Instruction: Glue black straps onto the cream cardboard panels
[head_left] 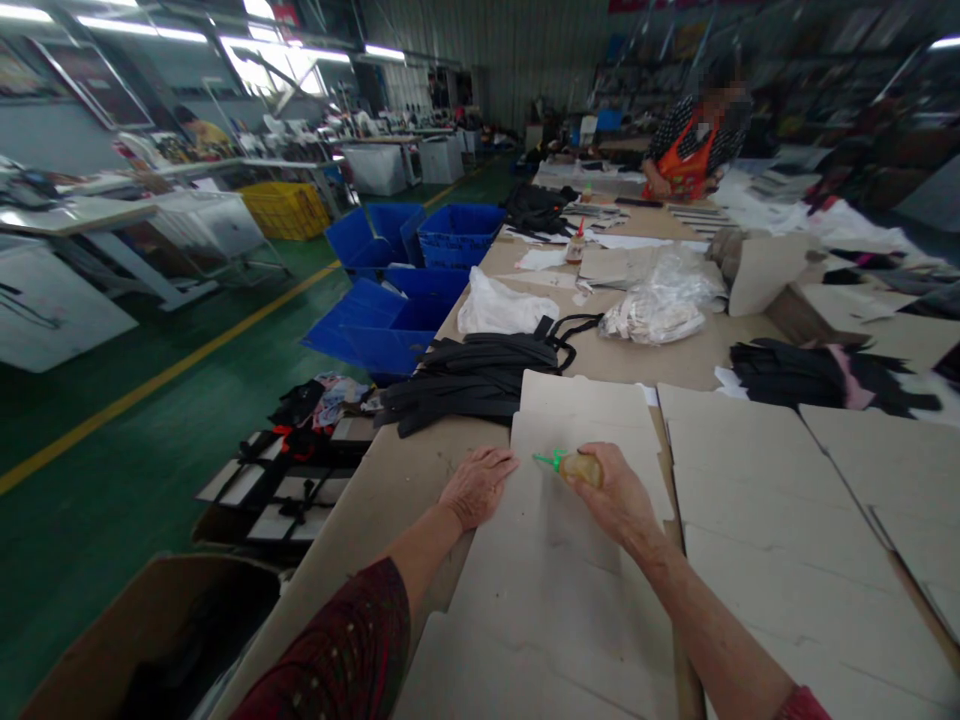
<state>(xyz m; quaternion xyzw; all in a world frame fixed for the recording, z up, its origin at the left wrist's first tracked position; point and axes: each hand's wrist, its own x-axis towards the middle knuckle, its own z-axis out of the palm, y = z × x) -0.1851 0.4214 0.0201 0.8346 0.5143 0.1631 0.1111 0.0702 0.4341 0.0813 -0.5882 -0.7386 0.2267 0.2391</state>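
My right hand (611, 490) is wrapped round a small glue bottle (583, 469) with a green nozzle, tilted so the tip points left, close over a pale cardboard sheet (570, 550). Whether the tip touches the sheet I cannot tell. My left hand (478, 487) lies flat with fingers stretched out, fingertips at the left edge of the overlapping sheets. Just beyond it, a bundle of black straps (480, 375) lies on the table. More rows of overlapping cardboard sheets (780, 520) spread to the right.
Blue bins (397, 315) and a cardboard box (150, 610) stand left of the table (409, 480). Ahead lie a white plastic bag (502, 305), a clear bag (664, 300) and another bottle (575, 245). A person in an orange apron (684, 160) is at the far end.
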